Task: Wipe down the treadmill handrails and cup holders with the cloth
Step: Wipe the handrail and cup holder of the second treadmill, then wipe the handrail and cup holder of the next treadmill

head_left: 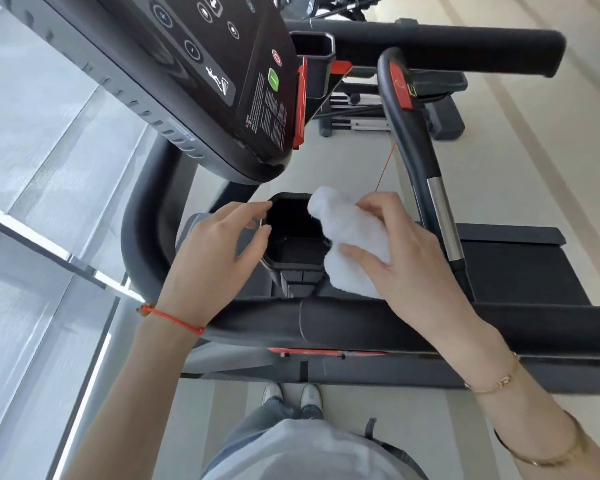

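Observation:
A black cup holder (293, 252) sits below the treadmill console, just beyond the near padded handrail (343, 323). My right hand (406, 258) grips a bunched white cloth (350, 233) at the cup holder's right rim. My left hand (215, 261) reaches over the handrail with loosely curved fingers at the holder's left rim; it holds nothing. A second cup holder (314, 51) shows at the console's far side, next to the far handrail (447, 50).
The tilted console (205, 81) with its buttons hangs above the cup holder. A curved inner grip bar (416, 140) with a red tab and chrome section stands to the right. The treadmill belt (520, 271) lies at right, a glass wall at left.

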